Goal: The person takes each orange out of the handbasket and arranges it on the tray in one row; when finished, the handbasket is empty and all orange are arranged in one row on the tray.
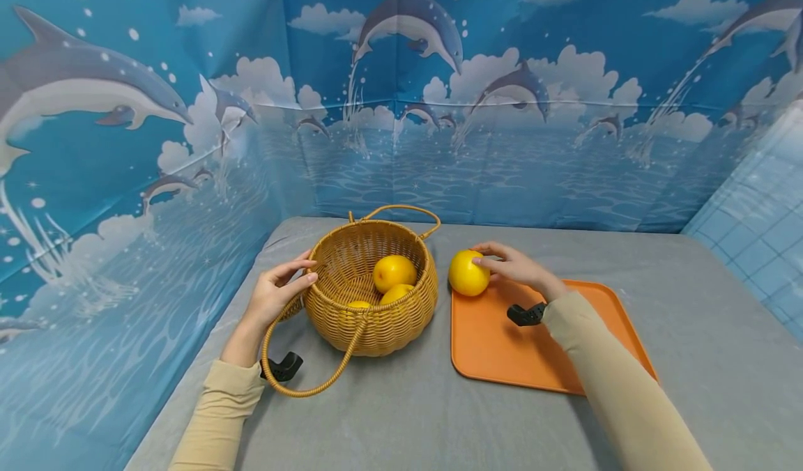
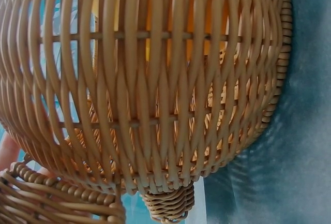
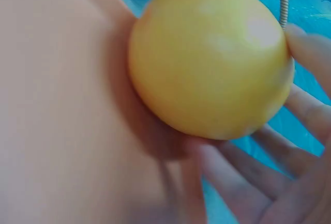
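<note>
My left hand grips the rim of a round wicker basket at its left side. In the left wrist view the basket's woven wall fills most of the picture, hiding nearly all of that hand. Several yellow fruits lie inside the basket. To the right, my right hand holds a round yellow fruit over the upper left corner of an orange tray. The right wrist view shows thumb and fingers spread around this fruit.
One basket handle hangs out toward the front left; another handle stands at the back. A grey cloth covers the table. Behind and to the left rises a blue dolphin-print curtain. A black wrist mount sits on the left wrist.
</note>
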The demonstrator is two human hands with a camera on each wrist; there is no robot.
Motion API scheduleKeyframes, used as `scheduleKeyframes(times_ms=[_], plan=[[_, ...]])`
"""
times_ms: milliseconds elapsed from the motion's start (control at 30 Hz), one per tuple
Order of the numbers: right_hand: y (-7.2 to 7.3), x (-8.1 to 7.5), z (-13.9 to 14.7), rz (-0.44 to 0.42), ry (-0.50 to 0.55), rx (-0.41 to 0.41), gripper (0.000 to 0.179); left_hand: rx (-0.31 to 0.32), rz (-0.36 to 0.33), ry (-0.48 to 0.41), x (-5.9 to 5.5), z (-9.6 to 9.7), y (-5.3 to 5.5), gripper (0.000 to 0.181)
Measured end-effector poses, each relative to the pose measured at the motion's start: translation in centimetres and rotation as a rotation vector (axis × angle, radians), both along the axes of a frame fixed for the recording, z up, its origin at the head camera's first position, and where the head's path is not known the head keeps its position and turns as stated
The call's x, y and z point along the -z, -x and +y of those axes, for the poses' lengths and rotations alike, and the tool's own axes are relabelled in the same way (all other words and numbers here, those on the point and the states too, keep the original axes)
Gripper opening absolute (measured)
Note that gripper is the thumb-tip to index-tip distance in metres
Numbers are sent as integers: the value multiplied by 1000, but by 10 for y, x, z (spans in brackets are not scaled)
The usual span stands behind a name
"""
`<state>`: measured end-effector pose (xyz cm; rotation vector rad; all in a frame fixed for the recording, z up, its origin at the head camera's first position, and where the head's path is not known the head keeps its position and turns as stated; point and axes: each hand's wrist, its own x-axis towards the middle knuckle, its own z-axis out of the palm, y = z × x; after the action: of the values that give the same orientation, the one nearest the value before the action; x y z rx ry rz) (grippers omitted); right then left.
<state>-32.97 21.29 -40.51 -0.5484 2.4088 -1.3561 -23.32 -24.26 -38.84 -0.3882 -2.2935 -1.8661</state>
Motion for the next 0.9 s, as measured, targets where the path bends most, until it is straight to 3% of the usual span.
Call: scheduleKeyframes(times_ms=[267,600,900], plan=[[-3,4,-1,36,-1,41,66,-5,-3,-8,1,0,0,45],[-2,4,0,71,38,-33,78,-1,4,2,0,1,0,45],[-5,-23,-4,143,8,-63,70,-7,-3,-1,1,0,1,44]])
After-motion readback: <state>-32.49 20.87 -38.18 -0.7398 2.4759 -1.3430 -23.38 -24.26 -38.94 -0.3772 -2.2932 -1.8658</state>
